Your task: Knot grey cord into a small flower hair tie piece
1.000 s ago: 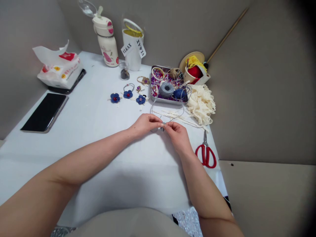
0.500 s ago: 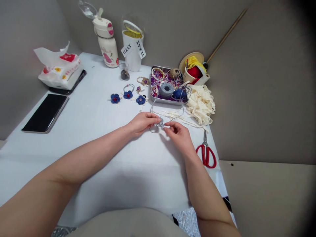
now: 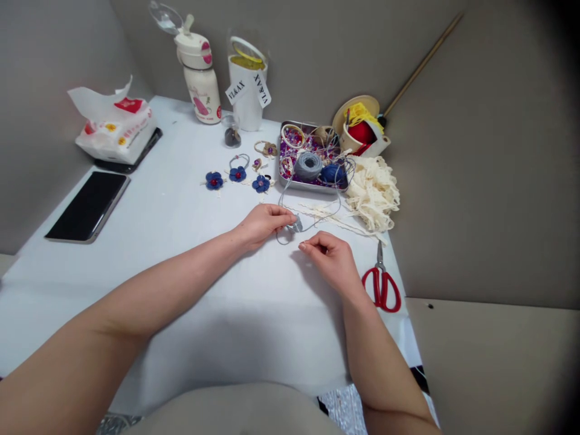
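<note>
Pinching grey yarn piece [image 3: 297, 224] in left hand [image 3: 265, 226] — probably light, soft, best taken by edge; holding right hand [image 3: 330, 257] nearly closed — cannot tell on what.

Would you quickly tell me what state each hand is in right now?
Left hand: closed, pinching a small grey piece.
Right hand: fingertips closed together; whether they hold a fine thread cannot be told.

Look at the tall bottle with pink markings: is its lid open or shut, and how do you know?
Open. The bottle's clear lid is tipped back, leaving the pale spout standing uncovered on top.
</note>
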A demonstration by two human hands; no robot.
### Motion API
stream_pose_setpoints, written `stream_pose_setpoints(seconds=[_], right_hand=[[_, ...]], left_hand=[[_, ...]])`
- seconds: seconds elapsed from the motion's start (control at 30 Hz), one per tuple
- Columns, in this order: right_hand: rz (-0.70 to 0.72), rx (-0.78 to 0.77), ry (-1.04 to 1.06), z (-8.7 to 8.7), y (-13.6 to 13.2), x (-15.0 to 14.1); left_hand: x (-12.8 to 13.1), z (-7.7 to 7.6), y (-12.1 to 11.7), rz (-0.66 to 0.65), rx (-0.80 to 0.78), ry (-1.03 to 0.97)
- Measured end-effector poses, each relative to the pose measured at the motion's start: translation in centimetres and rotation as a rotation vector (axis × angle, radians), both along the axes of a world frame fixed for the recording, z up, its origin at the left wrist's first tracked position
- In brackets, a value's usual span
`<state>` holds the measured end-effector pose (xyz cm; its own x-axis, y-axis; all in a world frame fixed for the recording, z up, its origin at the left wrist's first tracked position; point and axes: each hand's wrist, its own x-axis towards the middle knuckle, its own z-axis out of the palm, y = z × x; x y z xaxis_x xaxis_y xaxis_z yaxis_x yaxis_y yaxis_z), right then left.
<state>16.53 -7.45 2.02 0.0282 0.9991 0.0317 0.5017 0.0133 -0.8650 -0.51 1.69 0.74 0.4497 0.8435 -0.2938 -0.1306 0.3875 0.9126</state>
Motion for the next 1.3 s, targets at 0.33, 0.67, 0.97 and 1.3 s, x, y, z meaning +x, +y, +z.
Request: stream_pose_setpoints(seconds=[0.33,0.67,0.97,1.3], right_hand=[[-0.079,-0.045,0.12,0.0,0.3,0.3],[-0.16,-0.106,0.36,-1.1,1.5,0.2],[-0.123,-0.158,0.28,-0.7,1.6,-0.1],[-0.133,-0.128,0.2,-0.8,1.6,-0.3]], left_hand=[[-0.1,-0.4,0.2,0.001,0.059,0.025],[0.3,-0.1,-0.9,-0.116,0.19,0.149],[0.3,0.4,-1.2,-0.139,0.273,0.236],[0.4,0.2,-1.2,-0.104,0.26,0.222]])
